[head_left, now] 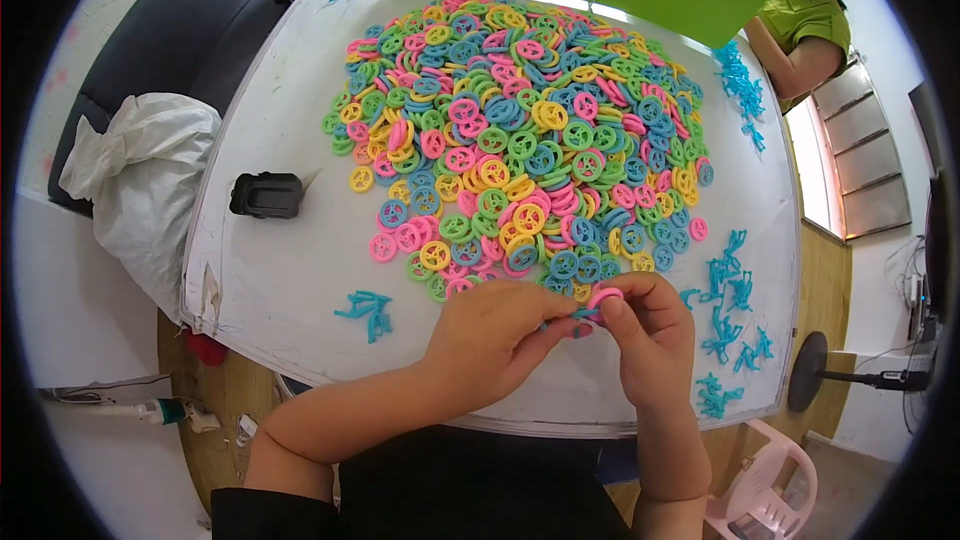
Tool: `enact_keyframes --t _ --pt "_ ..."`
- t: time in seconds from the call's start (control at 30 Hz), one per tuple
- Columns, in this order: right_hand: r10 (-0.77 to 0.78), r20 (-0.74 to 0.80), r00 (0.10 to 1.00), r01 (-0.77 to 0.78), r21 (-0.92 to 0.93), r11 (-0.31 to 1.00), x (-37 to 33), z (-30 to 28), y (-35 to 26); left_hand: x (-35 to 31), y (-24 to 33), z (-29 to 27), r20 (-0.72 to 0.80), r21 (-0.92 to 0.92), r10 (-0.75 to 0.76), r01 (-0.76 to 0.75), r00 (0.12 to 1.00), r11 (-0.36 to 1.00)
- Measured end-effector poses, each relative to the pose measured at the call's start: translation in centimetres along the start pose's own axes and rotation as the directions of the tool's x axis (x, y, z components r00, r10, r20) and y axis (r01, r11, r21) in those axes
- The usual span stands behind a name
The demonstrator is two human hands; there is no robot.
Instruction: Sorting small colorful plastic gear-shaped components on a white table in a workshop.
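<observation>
Head cam: nearside wheel pile [520,140], L hand [490,332] pinches blue clip [585,313], R hand [655,345] pink wheel [602,295]; prob. fitting, next needs aligning.

Small pale marking [891,375] on the black pole [850,376] off to the right of the white table [290,265], too tiny to make out from here, no word, number or sign legible anywhere in view.

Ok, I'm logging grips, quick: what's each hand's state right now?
Left hand: closed, holding a blue piece.
Right hand: closed, holding a pink wheel.
</observation>
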State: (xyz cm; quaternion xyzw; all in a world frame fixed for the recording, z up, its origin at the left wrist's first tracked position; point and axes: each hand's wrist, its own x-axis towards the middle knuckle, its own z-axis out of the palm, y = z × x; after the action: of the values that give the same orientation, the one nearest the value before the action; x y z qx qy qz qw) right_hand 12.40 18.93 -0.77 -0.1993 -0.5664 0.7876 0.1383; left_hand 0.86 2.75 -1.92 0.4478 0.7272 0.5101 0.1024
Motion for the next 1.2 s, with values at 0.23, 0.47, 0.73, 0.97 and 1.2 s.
enact_keyframes --t 0.23,0.47,0.73,0.97,1.2 --pt "-0.242 0.013 0.97 0.237 -0.261 0.936 -0.8 0.5 -0.3 0.5 -0.3 -0.4 -0.038 -0.019 0.188 -0.188 0.982 0.982" --pt "-0.396 0.242 0.886 0.464 -0.488 0.74 -0.4 -0.3 -0.3 0.0 -0.3 -0.8 -0.008 -0.294 0.034 -0.035 0.999 0.955" --pt "-0.43 0.391 0.814 0.563 -0.713 0.418 -0.4 -0.4 -1.5 -0.4 0.4 -0.4 0.023 -0.551 -0.18 0.163 0.983 0.819" --pt "-0.297 0.268 0.916 0.4 -0.593 0.698 -1.3 -0.6 -1.2 -0.3 -0.1 -0.6 -0.114 -0.144 0.164 -0.179 0.98 0.973" --pt "-0.004 0.078 0.997 0.016 -0.155 0.988 -2.4 -0.2 -2.0 0.3 -0.5 -0.3 -0.025 -0.105 0.271 -0.272 0.962 0.956"
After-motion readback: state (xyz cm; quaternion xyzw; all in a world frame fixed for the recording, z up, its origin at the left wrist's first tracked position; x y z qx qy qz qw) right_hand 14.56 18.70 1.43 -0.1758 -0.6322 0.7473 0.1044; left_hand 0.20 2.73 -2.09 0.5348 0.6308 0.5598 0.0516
